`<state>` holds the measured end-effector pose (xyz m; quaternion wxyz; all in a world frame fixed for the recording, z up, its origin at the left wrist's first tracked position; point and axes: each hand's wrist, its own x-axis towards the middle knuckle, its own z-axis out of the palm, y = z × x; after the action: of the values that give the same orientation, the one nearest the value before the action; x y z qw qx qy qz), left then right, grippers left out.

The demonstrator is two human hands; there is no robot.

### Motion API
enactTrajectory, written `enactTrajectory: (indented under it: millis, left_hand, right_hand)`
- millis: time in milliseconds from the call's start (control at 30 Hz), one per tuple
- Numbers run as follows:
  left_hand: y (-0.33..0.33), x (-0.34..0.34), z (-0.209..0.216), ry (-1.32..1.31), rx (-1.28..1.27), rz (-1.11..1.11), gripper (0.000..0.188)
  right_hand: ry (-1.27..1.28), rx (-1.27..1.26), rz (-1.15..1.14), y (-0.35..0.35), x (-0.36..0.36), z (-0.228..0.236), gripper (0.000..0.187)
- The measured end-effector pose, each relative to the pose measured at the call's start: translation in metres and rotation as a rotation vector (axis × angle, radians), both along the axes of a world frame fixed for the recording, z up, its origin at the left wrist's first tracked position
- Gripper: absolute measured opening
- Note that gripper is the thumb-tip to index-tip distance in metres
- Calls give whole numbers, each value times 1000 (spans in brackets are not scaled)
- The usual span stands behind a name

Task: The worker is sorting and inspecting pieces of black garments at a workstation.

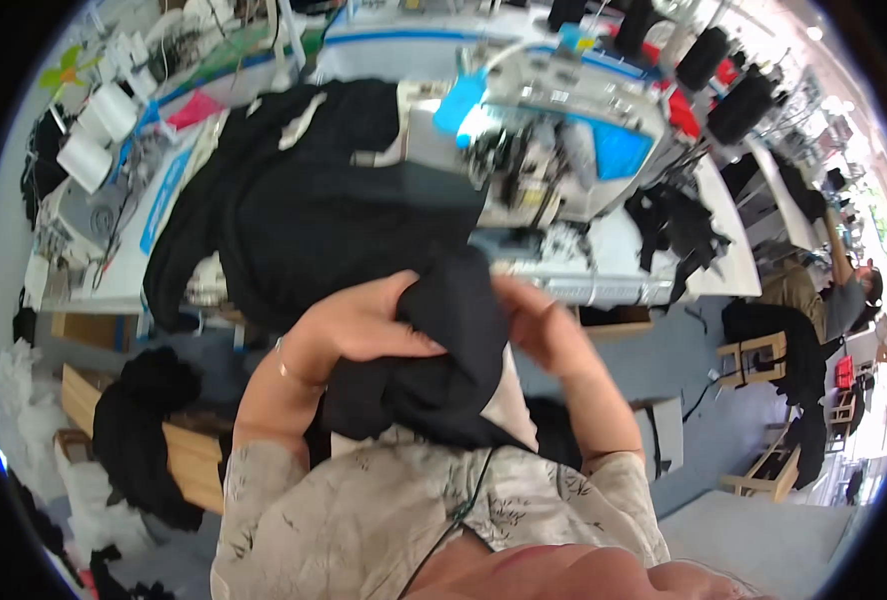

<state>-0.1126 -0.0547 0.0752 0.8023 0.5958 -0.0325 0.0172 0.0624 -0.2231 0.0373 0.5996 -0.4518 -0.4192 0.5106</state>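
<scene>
A piece of black cloth (459, 320) is bunched in front of my body, its lower folds hanging over my lap. My left hand (364, 320) grips it from the left, thumb lying across the front and the other fingers partly tucked behind the fabric. At the cloth's right edge is my right hand (539, 325), smeared by motion; its fingertips are partly hidden, so its hold is unclear. Just beyond, a larger black garment (334, 225) spreads over the table, reaching toward the needle area of a sewing machine (614, 105) with blue parts and a lit lamp.
Black scraps (679, 225) lie on the table's right side. Thread cones (739, 105) stand at the back right, white cones (109, 115) at the left. Dark cloth drapes over a wooden box (194, 465) at lower left. A person (849, 290) sits far right near wooden stools (764, 355).
</scene>
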Motion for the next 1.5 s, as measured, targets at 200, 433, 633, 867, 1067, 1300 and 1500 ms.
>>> enactTrajectory:
  millis: [200,433,633,867,1067,1300,1500]
  left_hand:
    - [-7,-30,-21,239,77,736,36]
    - [-5,18,-57,-227,33,743,51]
    - [-8,50,-54,-70,618,481,47]
    - [-21,34,-65,-262,-236,414,29]
    - [-27,18,-67,-266,-164,801,18]
    - [1,-7,-32,-464,-107,1029,9]
    - [1,-24,-47,-136,419,500,30]
  right_hand:
    - [-901,556,-449,29,-7,10,15]
    - [-944,625,-385,-1,-6,26,6]
    - [-972,375,-355,-12,-12,-13,42]
    - [-353,150,-519,30,-38,-44,74]
    - [-995,421,-623,29,-23,6,12]
    - [-1079,543,-916,48,1,43,17]
    - [-57,848,-656,87,77,137,24]
